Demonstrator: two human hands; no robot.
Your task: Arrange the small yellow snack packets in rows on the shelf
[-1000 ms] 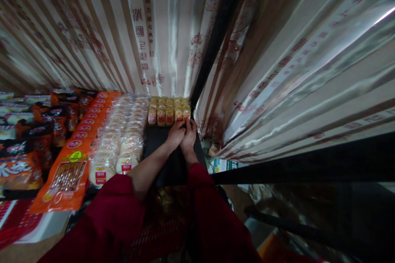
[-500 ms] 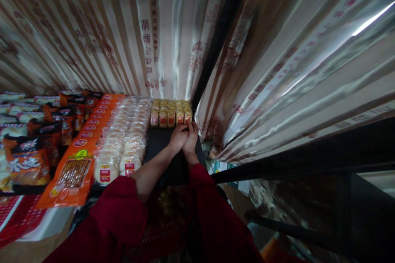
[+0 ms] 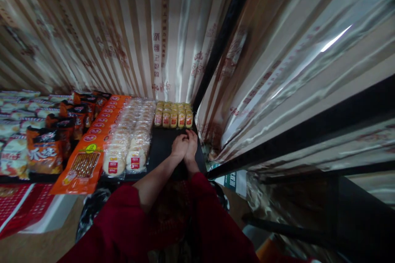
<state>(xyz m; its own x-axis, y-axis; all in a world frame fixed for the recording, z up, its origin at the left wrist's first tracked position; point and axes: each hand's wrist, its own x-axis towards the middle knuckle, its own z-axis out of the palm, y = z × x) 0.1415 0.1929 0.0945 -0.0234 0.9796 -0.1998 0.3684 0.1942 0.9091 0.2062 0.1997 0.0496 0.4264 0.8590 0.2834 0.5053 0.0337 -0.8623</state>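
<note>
My left hand (image 3: 180, 147) and my right hand (image 3: 191, 144) are close together, touching, low over the black shelf (image 3: 163, 141). The fingers of both are curled inward toward each other, and whatever they may hold is hidden behind them. Just beyond my fingertips stand rows of small yellow packets (image 3: 173, 119) with red labels, lined up against the curtain side. A narrow strip of dark shelf shows between the hands and these packets. To the left of my left hand lie two rows of round white cakes in clear wrap (image 3: 136, 158) with red labels.
Farther left are overlapping orange snack packs (image 3: 80, 168), orange-and-black bags (image 3: 45, 152) and white bags (image 3: 14, 156). A dark metal post (image 3: 212, 61) rises at the shelf's back right corner. Printed pale curtains (image 3: 135, 41) hang behind. A red-and-white box (image 3: 31, 209) sits lower left.
Both hands have drawn back toward me from the front of the yellow packets, staying together. My view has shifted slightly left. The packets keep their rows.
</note>
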